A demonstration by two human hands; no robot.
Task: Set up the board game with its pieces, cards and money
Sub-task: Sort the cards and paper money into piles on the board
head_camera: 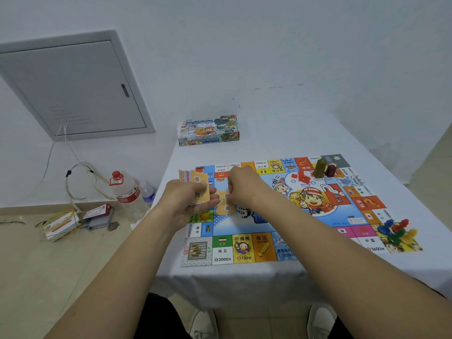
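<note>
Head view: board is laid flat on the white-covered table, box well behind it. A stack of cards is gripped in the left hand, fingers curled round it. One orange card is pinched by the right hand over the board's left side; whether it touches the board cannot be told. Die, red houses, two taller pieces and coloured pawns are set out on the board.

Step judged: cards being dealt out or sorted. Next move calls for the card to be laid square on its space and another drawn from the stack; money not seen
</note>
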